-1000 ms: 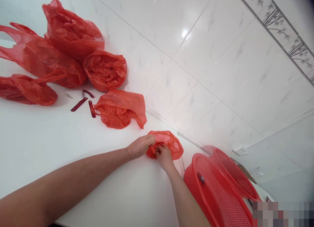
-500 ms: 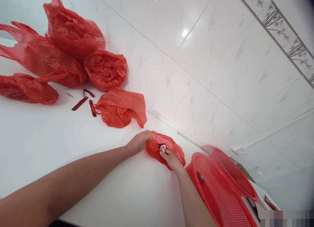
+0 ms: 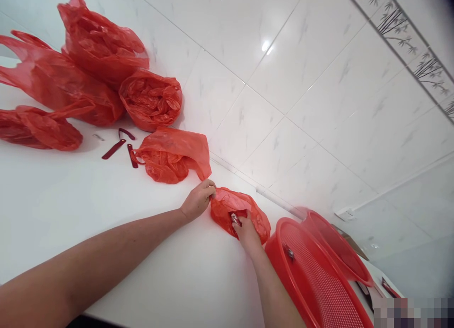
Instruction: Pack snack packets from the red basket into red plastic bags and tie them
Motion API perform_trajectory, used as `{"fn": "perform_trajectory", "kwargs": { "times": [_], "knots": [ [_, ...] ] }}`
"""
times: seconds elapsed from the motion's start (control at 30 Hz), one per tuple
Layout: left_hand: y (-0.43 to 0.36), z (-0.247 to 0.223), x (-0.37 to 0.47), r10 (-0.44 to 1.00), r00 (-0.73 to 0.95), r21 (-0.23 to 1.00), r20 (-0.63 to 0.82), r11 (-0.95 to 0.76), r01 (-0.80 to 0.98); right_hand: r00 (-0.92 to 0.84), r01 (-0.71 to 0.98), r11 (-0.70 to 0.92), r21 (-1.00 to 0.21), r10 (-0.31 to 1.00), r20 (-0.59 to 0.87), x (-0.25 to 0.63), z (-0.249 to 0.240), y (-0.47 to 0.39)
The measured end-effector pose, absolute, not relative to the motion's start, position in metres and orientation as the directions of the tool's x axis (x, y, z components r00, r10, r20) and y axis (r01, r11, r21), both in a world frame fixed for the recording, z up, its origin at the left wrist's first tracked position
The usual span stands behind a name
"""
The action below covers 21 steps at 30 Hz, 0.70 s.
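A red plastic bag [image 3: 260, 218] lies on the white table near the wall, left of the red baskets. My left hand [image 3: 199, 200] is closed on the bag's left edge. At the bag's opening, my right hand [image 3: 246, 228] grips a small dark red packet [image 3: 234, 218] with white print. Its fingers are bent around the packet, and the bag surrounds it. Just beyond my left hand sits another crumpled red bag [image 3: 170, 153].
More red bags [image 3: 152, 99] stand at the back left. Dark red strips [image 3: 113, 149] lie in front of them. At the right are red mesh baskets [image 3: 328, 276], one holding a small packet [image 3: 290, 253]. A tiled wall [image 3: 276, 91] runs behind.
My left hand has shifted slightly up and left along the bag's edge. My right hand has turned a little, and more of a dark red wrapper shows beside its fingers.
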<state>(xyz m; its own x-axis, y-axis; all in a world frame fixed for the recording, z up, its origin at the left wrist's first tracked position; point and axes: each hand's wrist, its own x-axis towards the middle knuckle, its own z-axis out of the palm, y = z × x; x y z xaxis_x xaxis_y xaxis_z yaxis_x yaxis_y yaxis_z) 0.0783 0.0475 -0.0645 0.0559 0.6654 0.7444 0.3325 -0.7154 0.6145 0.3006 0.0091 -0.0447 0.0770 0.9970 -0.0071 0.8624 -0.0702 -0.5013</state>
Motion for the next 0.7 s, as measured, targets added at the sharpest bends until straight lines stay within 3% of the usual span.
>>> {"fn": "perform_trajectory", "kwargs": {
  "times": [0.37, 0.7],
  "knots": [
    [0.050, -0.068, 0.080, 0.616, 0.117, 0.585, 0.779, -0.782, 0.215, 0.032, 0.884, 0.005, -0.467, 0.997, 0.071, 0.301, -0.039, 0.009],
    [0.046, -0.064, 0.082, 0.606, 0.135, 0.575, 0.784, -0.791, 0.208, -0.189, 0.933, 0.251, -0.257, 0.951, 0.243, 0.281, -0.022, -0.005]
  ]
}}
